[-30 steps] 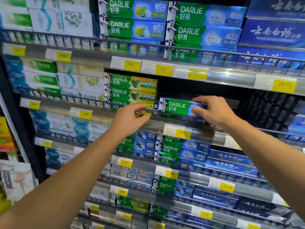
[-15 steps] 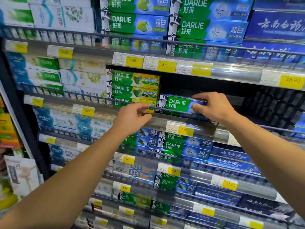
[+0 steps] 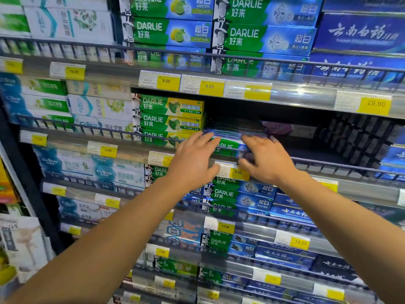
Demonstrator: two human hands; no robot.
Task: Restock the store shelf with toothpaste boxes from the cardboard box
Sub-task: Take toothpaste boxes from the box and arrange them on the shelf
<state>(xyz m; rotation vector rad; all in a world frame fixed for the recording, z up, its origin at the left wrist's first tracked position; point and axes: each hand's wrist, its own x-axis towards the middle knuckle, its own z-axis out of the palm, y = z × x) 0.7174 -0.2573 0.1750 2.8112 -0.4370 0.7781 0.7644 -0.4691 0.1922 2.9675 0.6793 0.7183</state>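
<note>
centre frame: toothpaste box (image 3: 228, 145), long axis left-right, gripped at its right end by right hand (image 3: 266, 160); left hand (image 3: 192, 160) flat-fingered on its left end.

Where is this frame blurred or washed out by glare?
Head view: motion blur smears both hands, the left hand and the right hand, and the Darlie toothpaste box between them; glare runs along the clear price rail, fading one 9.00 tag; the shelf lines bow from wide-angle distortion; the gap behind the box is dark.
</note>
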